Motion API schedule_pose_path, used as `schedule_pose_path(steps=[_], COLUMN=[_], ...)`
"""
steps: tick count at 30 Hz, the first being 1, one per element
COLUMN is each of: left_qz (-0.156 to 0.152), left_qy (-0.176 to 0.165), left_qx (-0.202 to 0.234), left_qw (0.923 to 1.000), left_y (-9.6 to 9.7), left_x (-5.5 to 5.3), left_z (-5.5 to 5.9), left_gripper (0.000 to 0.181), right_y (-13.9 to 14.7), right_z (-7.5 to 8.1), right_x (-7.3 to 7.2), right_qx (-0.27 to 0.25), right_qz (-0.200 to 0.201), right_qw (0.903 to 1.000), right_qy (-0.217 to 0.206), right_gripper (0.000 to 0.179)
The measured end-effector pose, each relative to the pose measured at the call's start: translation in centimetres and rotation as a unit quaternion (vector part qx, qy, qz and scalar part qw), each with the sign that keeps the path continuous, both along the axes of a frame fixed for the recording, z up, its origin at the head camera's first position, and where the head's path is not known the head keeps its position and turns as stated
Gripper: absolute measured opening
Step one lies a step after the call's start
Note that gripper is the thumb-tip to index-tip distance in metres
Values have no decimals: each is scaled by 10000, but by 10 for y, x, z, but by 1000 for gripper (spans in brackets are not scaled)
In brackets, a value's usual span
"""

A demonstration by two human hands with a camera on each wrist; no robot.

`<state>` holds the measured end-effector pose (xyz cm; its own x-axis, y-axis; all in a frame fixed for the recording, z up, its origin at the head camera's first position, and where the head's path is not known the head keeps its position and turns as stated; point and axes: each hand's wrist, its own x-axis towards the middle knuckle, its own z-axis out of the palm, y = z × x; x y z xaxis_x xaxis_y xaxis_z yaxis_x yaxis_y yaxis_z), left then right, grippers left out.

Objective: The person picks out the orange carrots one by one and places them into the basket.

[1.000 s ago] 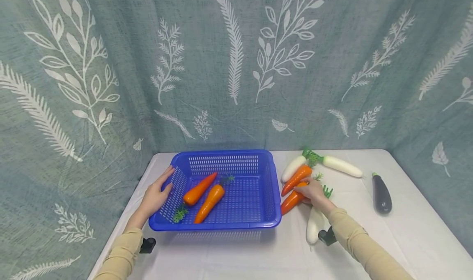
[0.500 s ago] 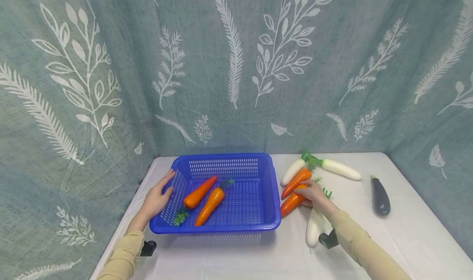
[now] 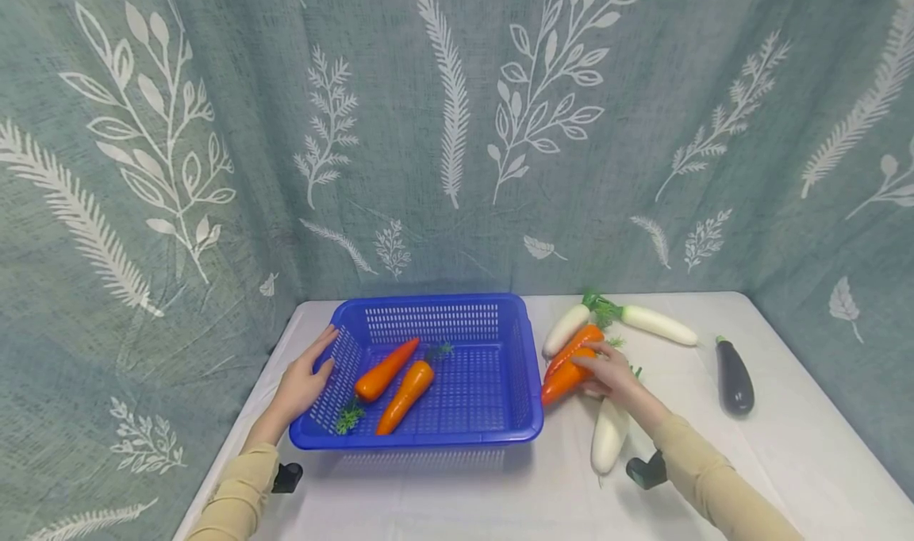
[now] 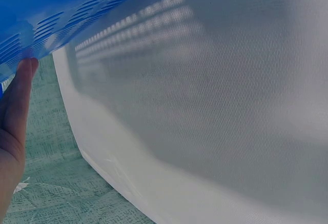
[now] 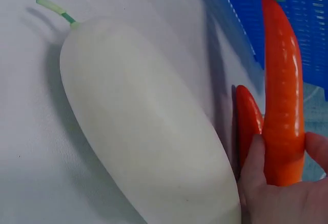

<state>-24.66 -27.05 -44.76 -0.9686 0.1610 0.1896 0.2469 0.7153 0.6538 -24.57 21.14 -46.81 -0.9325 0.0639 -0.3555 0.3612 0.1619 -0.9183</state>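
My right hand (image 3: 617, 380) pinches an orange carrot (image 3: 566, 378) by its thick end, thumb on one side and fingers on the other. In the right wrist view that carrot (image 5: 283, 90) points up toward the basket, with a second carrot (image 5: 248, 112) behind it. Below the hand lies a white radish (image 3: 609, 439), which looms large in the right wrist view. My left hand (image 3: 303, 382) rests against the left side of the blue plastic basket (image 3: 428, 441) with its fingers extended. Inside the basket lie two carrots, one pointing to the back (image 3: 386, 370), the other nearer the front (image 3: 405, 398).
Two more white radishes, a short one (image 3: 566, 331) and a longer one (image 3: 658, 324), lie at the back right. A dark eggplant (image 3: 735, 376) is farther right on the white tablecloth (image 3: 800, 454). A patterned green curtain (image 3: 457, 128) hangs behind and beside the table.
My right hand has lifted the near carrot slightly, so it now overlaps the carrot behind it. The right forearm has shifted a little to the right. My left hand stays at the basket.
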Motion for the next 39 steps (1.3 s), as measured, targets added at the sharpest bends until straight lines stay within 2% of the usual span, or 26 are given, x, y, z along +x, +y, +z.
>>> schedule_pose_path(steps=[9, 20, 27, 32, 39], left_qz=[-7, -12, -25, -41, -28], left_qy=[17, 138, 166, 55, -60], left_qx=[-27, -60, -46, -47, -10], left_qw=[10000, 9999, 9998, 10000, 10000], left_y=[0, 1, 1, 0, 0], left_x=[0, 2, 2, 1, 1], left_z=[1, 2, 2, 1, 1], left_gripper=[48, 47, 47, 48, 48], right_y=[2, 15, 22, 23, 25], right_z=[11, 27, 30, 29, 28], right_x=[2, 5, 8, 12, 17], right_qx=[-421, -852, -928, -866, -1042], right_qz=[-261, -216, -76, 49, 372], right_qw=[9973, 9956, 9946, 9948, 9903], right_qy=[544, 316, 467, 525, 837], right_gripper=[56, 63, 62, 62, 48])
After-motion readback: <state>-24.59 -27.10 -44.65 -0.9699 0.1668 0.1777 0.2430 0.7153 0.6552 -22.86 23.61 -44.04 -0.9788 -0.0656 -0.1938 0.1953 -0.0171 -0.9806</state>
